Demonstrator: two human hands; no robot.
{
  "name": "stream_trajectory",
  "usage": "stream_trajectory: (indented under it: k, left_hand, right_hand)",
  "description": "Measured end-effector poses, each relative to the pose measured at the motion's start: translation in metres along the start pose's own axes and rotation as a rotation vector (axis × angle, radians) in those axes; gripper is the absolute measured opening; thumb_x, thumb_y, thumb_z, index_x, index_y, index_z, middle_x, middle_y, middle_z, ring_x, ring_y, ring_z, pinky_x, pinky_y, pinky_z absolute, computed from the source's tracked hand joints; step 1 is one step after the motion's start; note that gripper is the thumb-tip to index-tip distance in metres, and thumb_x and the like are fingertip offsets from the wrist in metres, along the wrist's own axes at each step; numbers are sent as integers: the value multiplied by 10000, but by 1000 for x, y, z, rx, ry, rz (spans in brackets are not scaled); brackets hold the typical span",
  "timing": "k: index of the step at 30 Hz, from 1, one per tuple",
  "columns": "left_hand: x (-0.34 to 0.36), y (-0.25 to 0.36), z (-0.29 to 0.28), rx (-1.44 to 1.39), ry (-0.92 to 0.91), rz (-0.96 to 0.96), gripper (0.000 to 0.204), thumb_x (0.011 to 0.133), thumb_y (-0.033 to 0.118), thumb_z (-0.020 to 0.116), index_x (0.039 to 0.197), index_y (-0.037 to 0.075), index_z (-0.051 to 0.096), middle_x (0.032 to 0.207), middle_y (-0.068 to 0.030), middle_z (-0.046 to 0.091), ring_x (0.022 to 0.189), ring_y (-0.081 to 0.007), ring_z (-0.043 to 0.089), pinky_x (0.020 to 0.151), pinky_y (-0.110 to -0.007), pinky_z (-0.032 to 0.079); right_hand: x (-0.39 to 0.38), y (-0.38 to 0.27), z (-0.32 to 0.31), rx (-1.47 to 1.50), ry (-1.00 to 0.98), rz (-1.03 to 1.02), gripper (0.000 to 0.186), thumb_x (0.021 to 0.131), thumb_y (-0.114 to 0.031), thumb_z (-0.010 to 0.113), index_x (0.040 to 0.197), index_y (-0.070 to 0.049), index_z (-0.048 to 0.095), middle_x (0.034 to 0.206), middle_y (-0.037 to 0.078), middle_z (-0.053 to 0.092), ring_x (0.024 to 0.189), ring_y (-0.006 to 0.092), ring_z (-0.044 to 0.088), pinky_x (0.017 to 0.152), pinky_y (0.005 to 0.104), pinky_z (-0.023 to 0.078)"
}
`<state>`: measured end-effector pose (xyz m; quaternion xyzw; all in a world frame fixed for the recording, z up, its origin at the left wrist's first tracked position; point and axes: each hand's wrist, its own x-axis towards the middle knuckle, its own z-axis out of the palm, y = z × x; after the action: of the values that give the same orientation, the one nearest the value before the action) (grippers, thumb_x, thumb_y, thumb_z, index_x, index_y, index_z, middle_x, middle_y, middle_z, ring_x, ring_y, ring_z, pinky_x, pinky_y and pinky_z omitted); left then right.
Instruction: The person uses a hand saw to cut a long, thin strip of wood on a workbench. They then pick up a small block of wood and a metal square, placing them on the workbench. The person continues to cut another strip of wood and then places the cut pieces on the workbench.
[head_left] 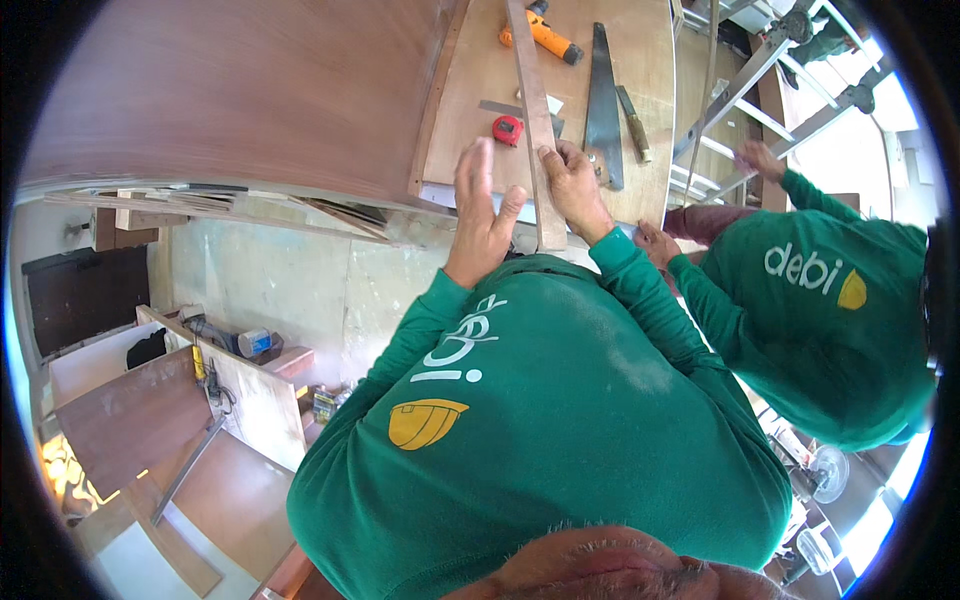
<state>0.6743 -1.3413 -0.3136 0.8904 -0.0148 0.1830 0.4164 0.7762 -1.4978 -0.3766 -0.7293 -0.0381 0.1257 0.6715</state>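
Note:
A long narrow wooden strip [534,95] lies over the plywood worktop, its near end close to my body. My right hand [577,188] grips the strip's right edge near that end, thumb on top. Just left of the strip, my left hand [482,215] is raised with its fingers stretched up and thumb apart, holding nothing. Beyond it sits a red tape measure [507,130], next to a metal square [500,107] partly hidden under the strip. To the right of my right hand lie a handsaw [603,110] and a chisel [634,125] with a wooden handle.
An orange cordless drill [545,38] rests at the worktop's far side. A large brown panel [250,90] fills the far left. Close on my right stands a co-worker in green [820,310], one hand near the worktop's edge. Aluminium ladders [760,85] stand beyond. Cut boards [130,400] lean lower left.

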Motion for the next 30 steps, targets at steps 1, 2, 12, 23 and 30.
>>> stream_trajectory:
  k: [1,2,12,23,30]
  left_hand:
    - [-1,0,0,-38,-184,46,819,1122,490,578,1694,-15,281,1694,-298,320,1547,-428,391,1276,-494,327]
    - [0,0,1,-73,-359,92,804,1122,488,577,1686,-17,308,1702,-289,325,1551,-426,392,1278,-490,327]
    - [27,5,13,114,-515,229,822,1010,448,734,1677,104,398,1717,-196,380,1615,-429,312,1280,-567,304]
    - [182,16,49,835,-566,843,606,829,273,871,1383,149,658,1450,-93,638,1518,-316,486,1271,-638,325]
    - [85,95,22,598,-1051,1021,405,756,253,860,1100,89,723,882,-105,727,852,-329,748,793,-500,567]
  right_hand:
    - [-6,5,-7,-40,8,-14,404,1081,-261,609,1220,111,682,969,183,740,893,235,674,840,419,543]
    - [-9,9,-13,-81,8,-35,402,1075,-256,615,1222,114,677,977,200,743,899,245,681,845,424,543]
    - [-145,-40,-141,-366,-108,-48,412,1067,-180,623,1409,50,610,1181,202,720,1025,258,691,929,393,544]
    - [-388,46,-260,92,-54,437,445,1058,-46,682,1490,19,599,1307,105,728,1207,192,658,1090,352,511]
    - [-496,206,-300,-176,25,685,441,971,125,638,1393,0,671,1328,69,738,1252,178,661,1093,345,524]
